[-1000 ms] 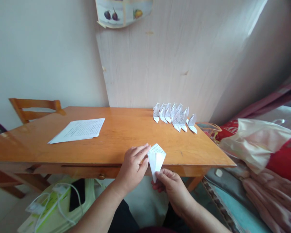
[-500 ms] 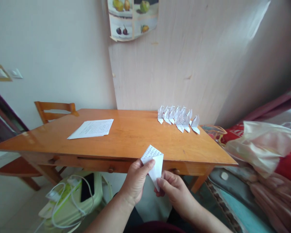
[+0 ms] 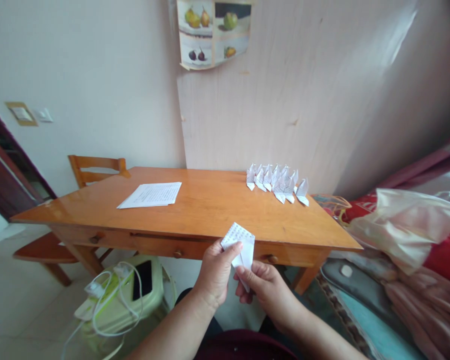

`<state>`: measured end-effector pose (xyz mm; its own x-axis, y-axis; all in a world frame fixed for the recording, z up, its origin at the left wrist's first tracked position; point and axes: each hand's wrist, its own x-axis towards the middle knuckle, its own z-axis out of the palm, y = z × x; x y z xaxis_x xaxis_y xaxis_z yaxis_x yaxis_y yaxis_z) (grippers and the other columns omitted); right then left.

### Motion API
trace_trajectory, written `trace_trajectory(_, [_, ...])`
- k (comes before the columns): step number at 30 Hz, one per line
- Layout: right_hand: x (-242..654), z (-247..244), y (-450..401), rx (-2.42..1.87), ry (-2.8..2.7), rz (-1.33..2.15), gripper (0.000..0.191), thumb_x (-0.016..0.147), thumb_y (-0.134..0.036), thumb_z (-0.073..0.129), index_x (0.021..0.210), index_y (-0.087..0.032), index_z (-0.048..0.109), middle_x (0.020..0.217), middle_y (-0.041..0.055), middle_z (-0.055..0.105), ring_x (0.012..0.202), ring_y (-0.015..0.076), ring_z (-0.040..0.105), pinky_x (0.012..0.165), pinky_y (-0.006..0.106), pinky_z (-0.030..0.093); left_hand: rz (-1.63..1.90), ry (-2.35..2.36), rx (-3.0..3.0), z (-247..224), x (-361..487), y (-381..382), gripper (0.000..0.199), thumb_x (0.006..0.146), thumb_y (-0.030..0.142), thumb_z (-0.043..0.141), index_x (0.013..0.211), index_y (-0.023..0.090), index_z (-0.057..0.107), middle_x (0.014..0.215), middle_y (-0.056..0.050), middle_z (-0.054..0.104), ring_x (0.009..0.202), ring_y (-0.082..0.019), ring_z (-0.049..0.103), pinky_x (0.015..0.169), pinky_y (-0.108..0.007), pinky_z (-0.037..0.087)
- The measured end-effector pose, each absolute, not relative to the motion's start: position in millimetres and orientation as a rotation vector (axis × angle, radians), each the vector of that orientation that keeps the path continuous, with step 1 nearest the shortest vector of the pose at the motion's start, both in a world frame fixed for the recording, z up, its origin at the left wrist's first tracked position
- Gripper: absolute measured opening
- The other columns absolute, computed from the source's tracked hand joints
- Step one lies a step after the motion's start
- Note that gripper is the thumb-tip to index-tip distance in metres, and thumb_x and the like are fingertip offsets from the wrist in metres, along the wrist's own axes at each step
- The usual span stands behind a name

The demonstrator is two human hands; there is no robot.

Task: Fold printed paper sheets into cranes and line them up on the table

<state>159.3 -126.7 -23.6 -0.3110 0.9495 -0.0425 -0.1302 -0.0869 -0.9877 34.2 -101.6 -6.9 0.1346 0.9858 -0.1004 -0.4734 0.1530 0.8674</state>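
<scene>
A folded piece of printed paper [image 3: 240,235], kite-shaped with a narrow lower end, is held in front of the table's near edge. My left hand [image 3: 218,267] grips its left side, thumb lying across the front. Lower down, my right hand [image 3: 260,280] pinches the narrow tip, and its thumb and fingers hide part of that end. Several folded paper figures [image 3: 279,185] with pointed tips stand grouped at the table's back right. A stack of printed sheets [image 3: 152,194] lies flat on the left of the tabletop.
The wooden table [image 3: 206,215] has drawers along its front. A pale green stool [image 3: 150,295] at lower left carries a phone [image 3: 142,280] and white cables [image 3: 97,310]. A wooden chair [image 3: 97,164] stands behind the left end. Bags [image 3: 408,225] are piled at right.
My right hand has moved up along the paper's lower end and covers more of it. My left hand keeps its grip. The view has turned slightly left.
</scene>
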Motion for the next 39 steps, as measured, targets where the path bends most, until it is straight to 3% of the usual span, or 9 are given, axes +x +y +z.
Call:
trace_trajectory(9, [158.9,-23.5,-134.9,-0.992,-1.266,1.599,0.047,0.085,-0.062,0.066,0.079,-0.016,0.065,0.057,0.0006,0.064,0.044,0.0099,0.052,0.047,0.023,0.035,1.359,0.829,0.774,-6.0,30.0,-106.4,0.034,0.075,0.044,0.079,0.076,0.016,0.061,0.058,0.003,0.056,0.045,-0.009,0.048,0.044,-0.021,0.036])
trace_trajectory(13, [159.5,-22.9,-137.7,-0.998,-1.268,1.594,0.045,0.086,-0.060,0.067,0.078,-0.015,0.065,0.056,0.0004,0.063,0.044,0.0097,0.052,0.046,0.023,0.034,1.345,0.832,0.810,-2.2,29.8,-109.9,0.035,0.073,0.045,0.079,0.081,0.015,0.064,0.059,0.003,0.056,0.045,-0.009,0.045,0.042,-0.021,0.033])
trace_trajectory(29, [149.4,-23.7,-141.2,-0.942,-1.184,1.703,0.047,0.083,-0.061,0.070,0.089,-0.015,0.065,0.056,-0.0006,0.064,0.043,0.0093,0.051,0.044,0.022,0.033,1.515,0.872,0.782,-2.8,16.5,-104.3,0.035,0.068,0.041,0.085,0.085,0.013,0.071,0.073,-0.002,0.066,0.063,-0.013,0.057,0.060,-0.023,0.044])
trace_trajectory(39, [152.4,-25.2,-143.3,-0.957,-1.171,1.687,0.049,0.080,-0.063,0.071,0.088,-0.014,0.065,0.054,-0.0006,0.064,0.041,0.0096,0.051,0.043,0.022,0.034,1.468,0.835,0.892,-5.0,10.1,-103.3,0.043,0.080,0.054,0.075,0.087,0.012,0.072,0.078,-0.007,0.068,0.068,-0.015,0.058,0.066,-0.026,0.046])
